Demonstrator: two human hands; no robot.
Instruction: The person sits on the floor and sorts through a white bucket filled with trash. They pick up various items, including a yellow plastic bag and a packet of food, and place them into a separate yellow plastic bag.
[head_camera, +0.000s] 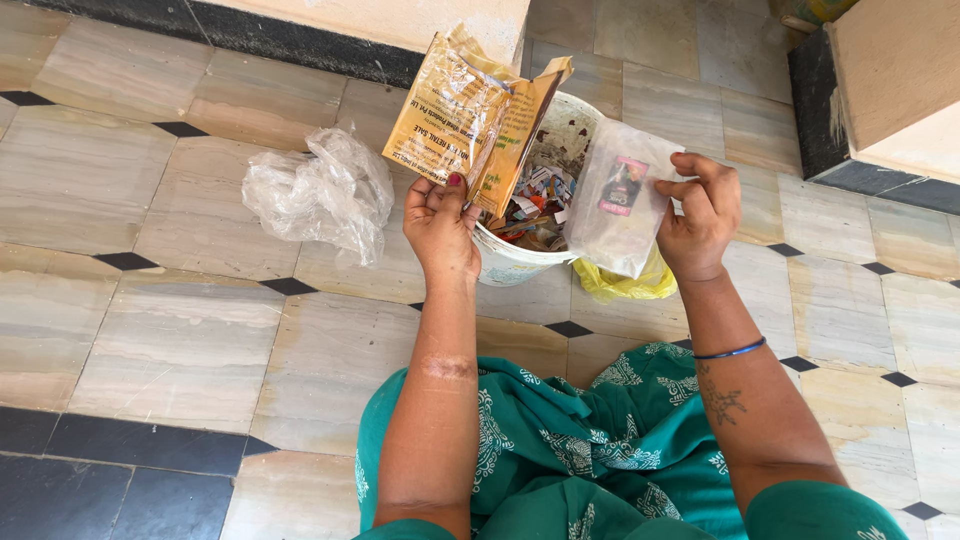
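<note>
My left hand (440, 222) pinches the lower edge of an opened brown and yellow foil packet (465, 115) and holds it up over the floor. My right hand (700, 215) grips a small clear plastic pouch (620, 205) with a dark label. Both are held above a white bucket (505, 262) filled with torn paper and wrapper scraps (540, 200). I sit on the tiled floor with green patterned cloth (590, 450) over my lap.
A crumpled clear plastic bag (320, 195) lies on the floor left of the bucket. A yellow plastic bag (625, 283) peeks out under the bucket's right side. A wall base (300, 40) runs along the top, and a wooden cabinet (890, 80) stands at the upper right.
</note>
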